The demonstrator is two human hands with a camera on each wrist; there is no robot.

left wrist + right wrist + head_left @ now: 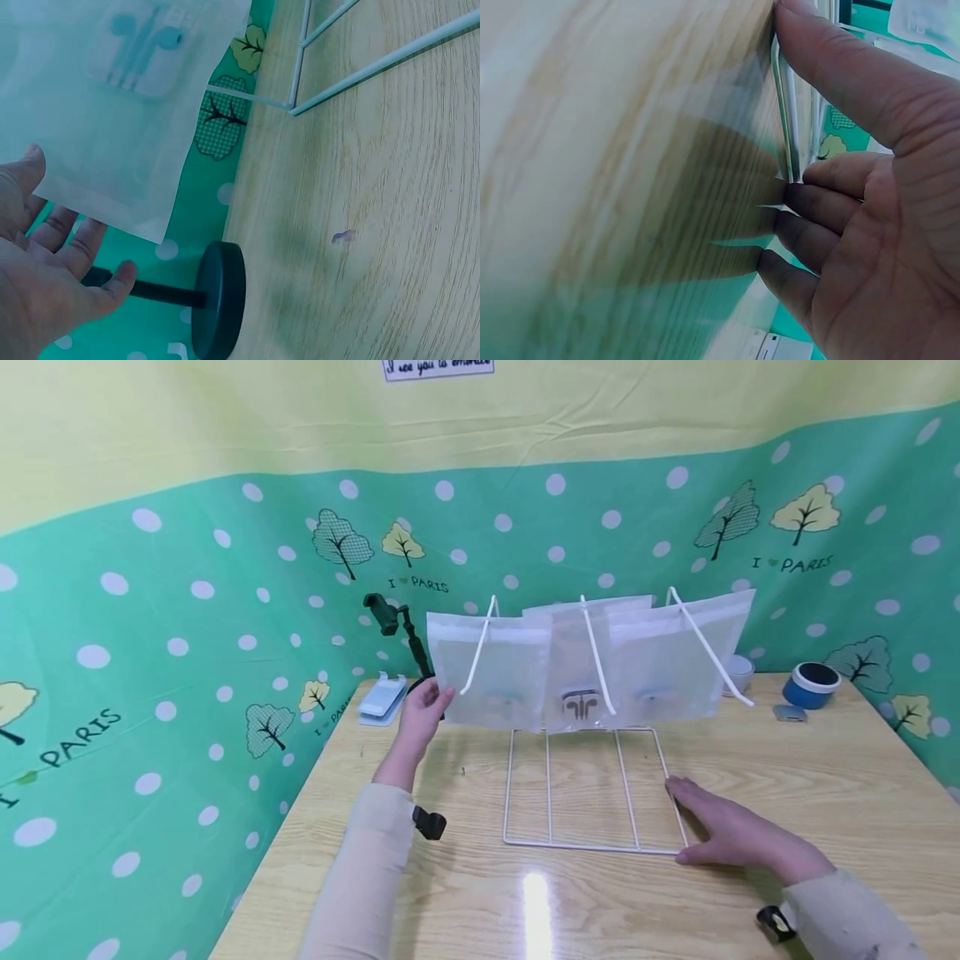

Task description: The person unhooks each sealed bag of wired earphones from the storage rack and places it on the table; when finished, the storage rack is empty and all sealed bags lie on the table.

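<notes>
A white wire rack [585, 846] stands on the wooden table [825, 793], its base flat and three prongs rising at the back. Three translucent bags hang on the prongs: left [517, 668], middle [570, 652] and right [660, 660]. My left hand [435, 693] is open, its fingers touching the left bag's lower left edge. In the left wrist view the spread fingers [75, 240] lie behind that bag [112, 120], which holds earphones. My right hand [686, 818] rests flat on the base's right side, thumb [832, 75] along the wire.
A black stand [390, 614] with a round base [221, 300] is behind my left hand, beside a white object [382, 697]. A blue tape roll [810, 685], a small grey piece [789, 713] and a white cup [738, 672] sit back right. Green dotted cloth covers the walls.
</notes>
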